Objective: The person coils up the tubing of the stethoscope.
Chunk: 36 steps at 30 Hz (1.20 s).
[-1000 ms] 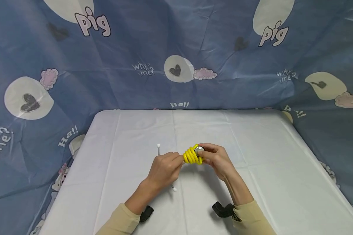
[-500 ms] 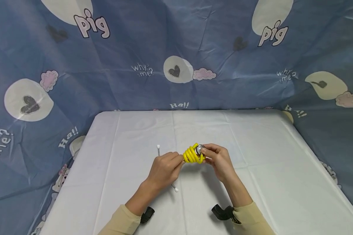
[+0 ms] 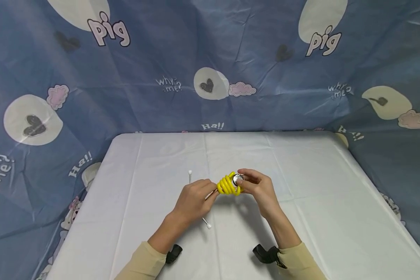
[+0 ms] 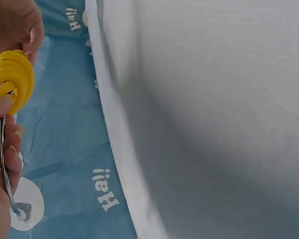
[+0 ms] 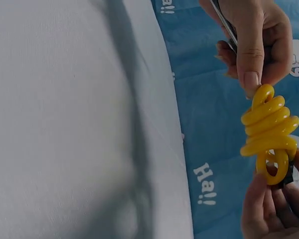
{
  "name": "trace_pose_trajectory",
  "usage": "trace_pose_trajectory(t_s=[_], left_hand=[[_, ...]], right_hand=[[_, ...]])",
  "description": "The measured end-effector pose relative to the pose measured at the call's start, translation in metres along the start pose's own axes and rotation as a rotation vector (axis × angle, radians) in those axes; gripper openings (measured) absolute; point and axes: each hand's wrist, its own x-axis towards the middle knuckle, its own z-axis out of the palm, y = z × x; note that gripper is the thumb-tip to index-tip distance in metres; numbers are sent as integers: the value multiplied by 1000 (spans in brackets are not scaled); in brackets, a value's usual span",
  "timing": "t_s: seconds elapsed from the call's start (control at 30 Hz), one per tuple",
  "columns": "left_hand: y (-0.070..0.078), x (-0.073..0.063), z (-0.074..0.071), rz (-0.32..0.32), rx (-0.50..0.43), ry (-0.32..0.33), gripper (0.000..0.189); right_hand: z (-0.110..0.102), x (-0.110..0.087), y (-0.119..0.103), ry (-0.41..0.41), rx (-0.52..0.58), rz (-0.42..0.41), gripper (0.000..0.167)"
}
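Observation:
A stethoscope with its yellow tubing (image 3: 226,184) wound in several tight coils is held above the table between both hands. My left hand (image 3: 195,199) grips the metal ear tubes (image 4: 3,159) close to the coils. The white eartips (image 3: 190,172) stick out on either side of that hand. At the other end, my right hand (image 3: 262,191) holds the coiled bundle by the round silver chest piece (image 3: 237,179), its thumb on the metal face. In the right wrist view, a loop of tubing (image 5: 272,172) hangs out below the coils, by the right fingertips (image 5: 256,196).
A white cloth (image 3: 318,217) covers the table. Behind it and at the sides hangs a blue printed sheet (image 3: 154,46). Black wrist mounts (image 3: 266,254) sit at both sleeve cuffs.
Both hands stay in nearly the same place. My right thumb has shifted off the chest piece's edge and back onto its face, and the right forefinger has lifted slightly.

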Motion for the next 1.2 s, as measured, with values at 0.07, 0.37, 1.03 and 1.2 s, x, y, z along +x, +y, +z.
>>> trace_pose_trajectory(t_s=[0.07, 0.37, 1.03, 1.2], left_hand=[[-1, -1, 0, -11, -5, -8, 10], [-8, 4, 4, -57, 81, -17, 9], [-49, 24, 22, -322, 126, -357, 15], [-60, 24, 33, -377, 114, -407, 16]], right_hand=[[1, 1, 0, 10, -24, -9, 33], [3, 4, -2, 73, -48, -17, 30], [4, 54, 12, 30, -288, 30, 32], [7, 66, 20, 24, -376, 58, 31]])
